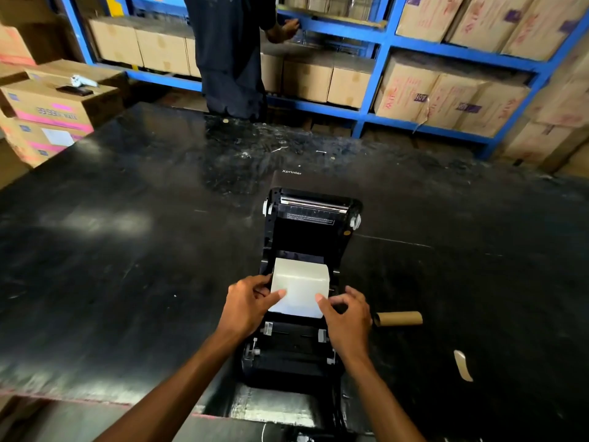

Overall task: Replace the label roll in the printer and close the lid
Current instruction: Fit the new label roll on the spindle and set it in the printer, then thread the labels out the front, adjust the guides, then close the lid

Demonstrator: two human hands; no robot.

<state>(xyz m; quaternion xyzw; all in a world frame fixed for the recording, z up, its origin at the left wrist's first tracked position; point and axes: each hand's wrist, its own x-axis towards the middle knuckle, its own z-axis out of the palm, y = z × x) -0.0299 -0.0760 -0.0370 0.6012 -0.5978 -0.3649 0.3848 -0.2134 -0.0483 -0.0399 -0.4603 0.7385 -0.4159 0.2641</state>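
Observation:
A black label printer (288, 355) stands on the black table near its front edge, its lid (314, 215) swung open and leaning away from me. A white label roll (301, 279) sits in the printer's bay, with its loose end drawn toward me. My left hand (248, 303) pinches the left side of that paper end with thumb and fingers. My right hand (345, 317) pinches the right side. An empty brown cardboard core (398, 318) lies on the table just right of the printer.
The black table (127, 250) is scuffed and dusty. A torn label strip (462, 365) lies at the right. Cardboard boxes (54, 106) are stacked at the left. Beyond the table a person (232, 55) reaches into blue shelving (379, 71) full of cartons.

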